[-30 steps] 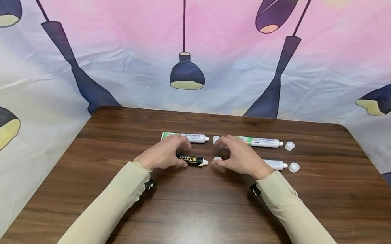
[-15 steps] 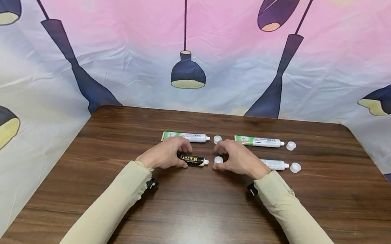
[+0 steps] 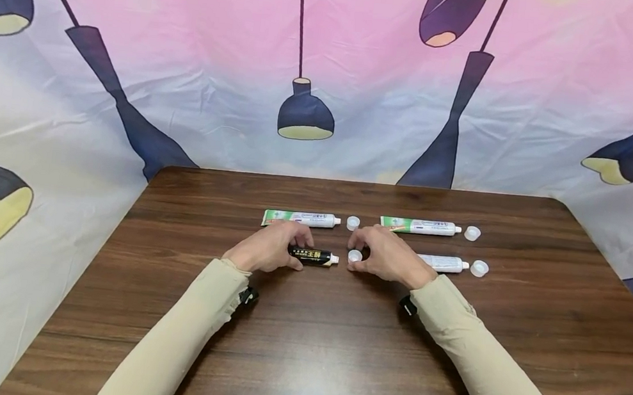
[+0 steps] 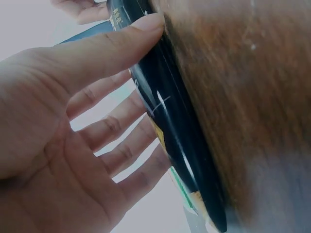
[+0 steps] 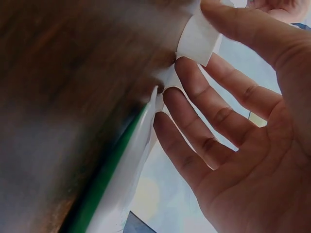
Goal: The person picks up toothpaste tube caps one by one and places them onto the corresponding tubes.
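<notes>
My left hand (image 3: 269, 247) holds a black toothpaste tube (image 3: 315, 257) with gold print, lying flat with its uncapped white nozzle to the right. In the left wrist view the thumb lies on the near side of the tube (image 4: 167, 104), the fingers behind it. Just right of the nozzle, my right hand (image 3: 388, 256) has thumb and fingers around a small white cap (image 3: 355, 256). The right wrist view shows that cap (image 5: 198, 39) between thumb and fingertips. Under the right hand a white tube (image 3: 441, 263) is partly hidden.
Behind the hands lie two green-and-white toothpaste tubes, one left (image 3: 314, 220) and one right (image 3: 429, 227). Loose white caps sit beside their nozzles, one at the middle (image 3: 353, 223), one farther right (image 3: 472, 233). Another cap (image 3: 479, 268) is near the front white tube. A printed cloth (image 3: 245, 106) hangs behind the table.
The right hand's thumb and fingers have drawn closer around the white cap, and the hand has shifted slightly left. The left hand stays at the black tube. The head view has tilted a little.
</notes>
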Tool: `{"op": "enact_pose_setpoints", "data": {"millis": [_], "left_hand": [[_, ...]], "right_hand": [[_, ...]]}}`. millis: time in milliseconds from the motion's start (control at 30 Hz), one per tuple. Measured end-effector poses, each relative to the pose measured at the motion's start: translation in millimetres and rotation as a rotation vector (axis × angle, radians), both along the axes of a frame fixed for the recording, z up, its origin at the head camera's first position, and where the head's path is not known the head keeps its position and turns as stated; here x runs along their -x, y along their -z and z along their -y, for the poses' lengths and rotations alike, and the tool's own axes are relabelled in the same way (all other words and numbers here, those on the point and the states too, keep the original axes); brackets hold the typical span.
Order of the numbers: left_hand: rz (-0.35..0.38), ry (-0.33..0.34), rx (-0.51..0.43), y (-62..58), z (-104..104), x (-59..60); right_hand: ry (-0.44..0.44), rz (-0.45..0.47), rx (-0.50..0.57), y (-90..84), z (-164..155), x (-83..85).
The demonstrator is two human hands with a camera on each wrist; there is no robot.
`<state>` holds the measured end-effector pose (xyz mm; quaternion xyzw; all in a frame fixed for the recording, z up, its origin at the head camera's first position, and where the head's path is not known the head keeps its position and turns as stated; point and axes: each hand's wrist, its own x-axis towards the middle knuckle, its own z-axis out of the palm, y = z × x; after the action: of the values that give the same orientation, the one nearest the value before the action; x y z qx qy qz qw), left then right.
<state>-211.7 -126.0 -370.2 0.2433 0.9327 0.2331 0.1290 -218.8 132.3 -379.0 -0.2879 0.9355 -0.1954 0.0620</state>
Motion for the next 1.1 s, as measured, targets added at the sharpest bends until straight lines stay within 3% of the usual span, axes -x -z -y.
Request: {"op": "enact_pose_setpoints", "data": {"millis": [200, 500, 1100], "left_hand": [[-0.046, 0.008, 0.02, 1.9, -1.8, -5.2], [-0.149, 0.075, 0.039, 5.6, 0.0, -9.0], [-0.215, 0.095, -0.018, -2.5, 1.9, -13.2]], "right_hand": [[-0.009, -0.008, -0.013, 0.7, -0.1, -1.6], [-0.002, -0.008, 0.016, -2.5, -3.5, -3.2], [-0.015, -0.023, 0.091, -5.2, -2.0, -5.2]]}}
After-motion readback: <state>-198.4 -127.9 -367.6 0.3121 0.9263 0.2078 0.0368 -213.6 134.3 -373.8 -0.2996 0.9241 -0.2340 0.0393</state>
